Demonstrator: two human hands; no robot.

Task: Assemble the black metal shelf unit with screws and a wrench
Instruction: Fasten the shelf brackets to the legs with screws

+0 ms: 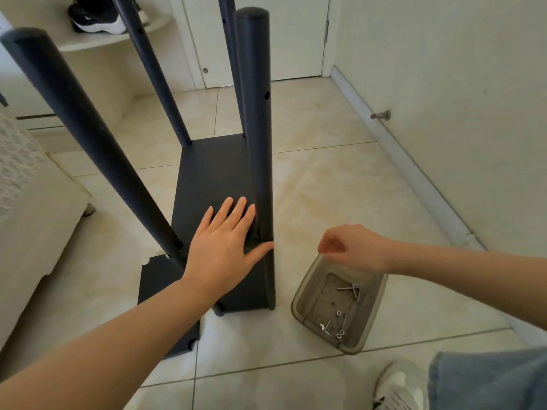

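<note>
Shelf unit stands on the tiled floor (340, 179): four black posts rise from a black shelf panel (207, 173). A second black panel (154, 279) lies lower, at the near end.

Left hand (225, 247): fingers straight and spread, palm flat on the shelf panel. The thumb tip touches the near right post (257, 113). It clamps nothing and reads as bracing the panel against that post.

Right hand (352, 250): hovers over the far rim of a clear plastic tub (299, 297), which sits just right of the unit. Fingertips are drawn together in a pinch. I cannot tell whether a screw is between them.

Loose screws (350, 288) and a few washers or nuts lie in the tub bottom.

Step, as I judge it: fetching a fastener for the panel-to-post joint by the left thumb. Assembly looks part done, since an open hole (267, 95) shows higher on that post.

Next move calls for:
- carrying a screw to the joint by the thumb
- lining it up with the post hole while the left hand keeps the panel level
- starting the thread by finger

No wrench is in view, so one must be found before tightening.
</note>
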